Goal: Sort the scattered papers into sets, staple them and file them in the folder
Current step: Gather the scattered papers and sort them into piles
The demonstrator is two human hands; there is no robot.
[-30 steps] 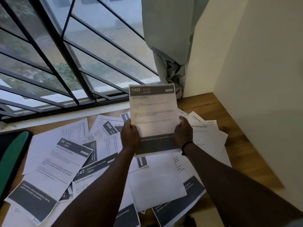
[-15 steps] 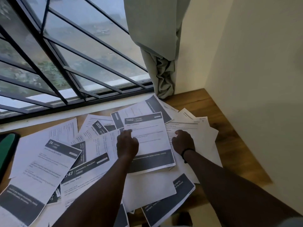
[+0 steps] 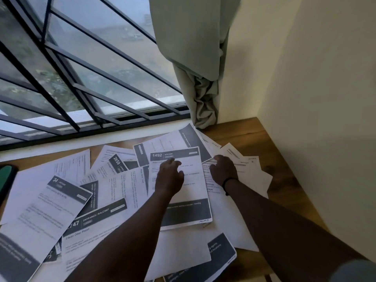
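Left hand (image 3: 169, 177): flat on sheet 1492 (image 3: 179, 188), grip loose, holding nothing
Right hand (image 3: 223, 170): fingers curled on neighbouring papers (image 3: 244, 174); grip empty
Papers: overlapping across table (image 3: 284, 155) — unsorted
Risk: sliding one sheet drags others; sets mix

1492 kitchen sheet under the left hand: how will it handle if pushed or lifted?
The white printed 1492 kitchen sheet lies flat on other loose papers, so a push would probably slide it, perhaps dragging neighbours. It looks thin; lifted by one edge it would likely droop. The left hand resting on it probably pins it for now.
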